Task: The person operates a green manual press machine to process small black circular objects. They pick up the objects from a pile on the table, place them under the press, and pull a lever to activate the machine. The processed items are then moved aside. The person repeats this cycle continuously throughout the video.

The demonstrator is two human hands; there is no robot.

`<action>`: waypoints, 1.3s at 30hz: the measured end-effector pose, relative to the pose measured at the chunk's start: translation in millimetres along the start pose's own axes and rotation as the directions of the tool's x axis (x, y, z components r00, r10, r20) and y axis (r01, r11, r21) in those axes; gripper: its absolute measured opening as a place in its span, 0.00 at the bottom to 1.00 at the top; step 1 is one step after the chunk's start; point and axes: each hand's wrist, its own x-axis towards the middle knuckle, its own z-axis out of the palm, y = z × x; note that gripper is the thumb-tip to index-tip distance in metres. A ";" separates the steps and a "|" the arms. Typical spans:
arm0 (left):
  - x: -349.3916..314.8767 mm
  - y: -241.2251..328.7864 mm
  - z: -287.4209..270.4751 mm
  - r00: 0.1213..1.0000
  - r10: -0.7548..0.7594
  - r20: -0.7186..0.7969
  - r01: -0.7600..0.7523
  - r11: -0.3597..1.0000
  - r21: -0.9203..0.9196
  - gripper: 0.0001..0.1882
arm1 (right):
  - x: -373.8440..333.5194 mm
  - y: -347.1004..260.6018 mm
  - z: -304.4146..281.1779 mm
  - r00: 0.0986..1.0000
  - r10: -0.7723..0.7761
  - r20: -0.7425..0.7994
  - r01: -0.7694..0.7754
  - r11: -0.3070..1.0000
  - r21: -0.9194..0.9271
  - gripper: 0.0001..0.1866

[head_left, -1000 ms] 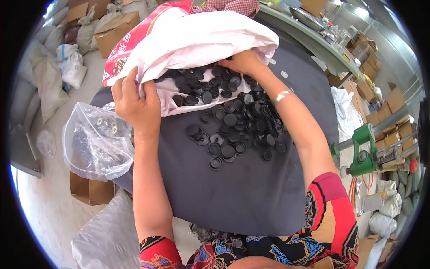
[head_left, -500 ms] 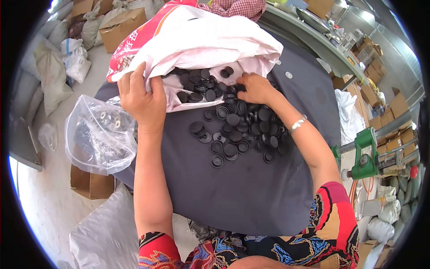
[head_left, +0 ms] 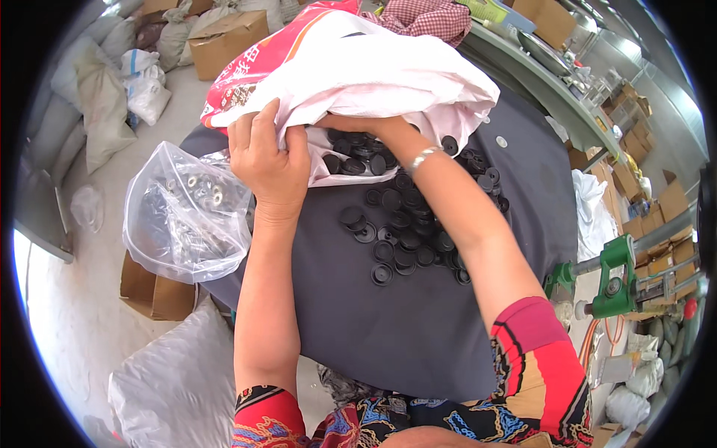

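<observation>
A white and red sack lies on its side on the dark cloth-covered table, its mouth facing me. My left hand is closed on the left edge of that mouth, holding the material up. Into the opening reaches my right hand; its fingers are hidden under the sack's upper layer. Round black plastic caps lie inside the mouth, just below my right hand. Many more loose caps are heaped on the cloth in front of the sack, partly behind my right forearm.
Left of my left forearm sits a clear plastic bag of small metal parts. A green metal device stands at the right. Beyond the sack are a checkered cloth and a long side table. Cardboard boxes and sacks line the floor.
My right hand has moved left and deeper, from the caps at the right of the opening to under the sack's upper layer. My left hand keeps its hold. The whole view has shifted slightly.
</observation>
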 end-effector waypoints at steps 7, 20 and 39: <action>-0.5 -2.1 -1.7 1.000 -0.004 -0.011 0.004 1.000 -0.005 0.15 | -39.3 -34.9 -11.8 0.913 0.342 0.224 -0.252 0.902 -0.350 0.29; -7.8 -9.0 4.1 0.999 0.051 0.010 -0.052 0.988 0.144 0.17 | -193.0 -91.2 -67.8 0.846 0.521 0.107 -0.457 0.815 -0.357 0.16; -105.7 135.1 17.7 0.410 0.247 0.878 -0.088 0.969 -0.231 0.26 | -272.1 -116.0 -69.6 0.767 0.639 0.045 -0.597 0.738 -0.314 0.30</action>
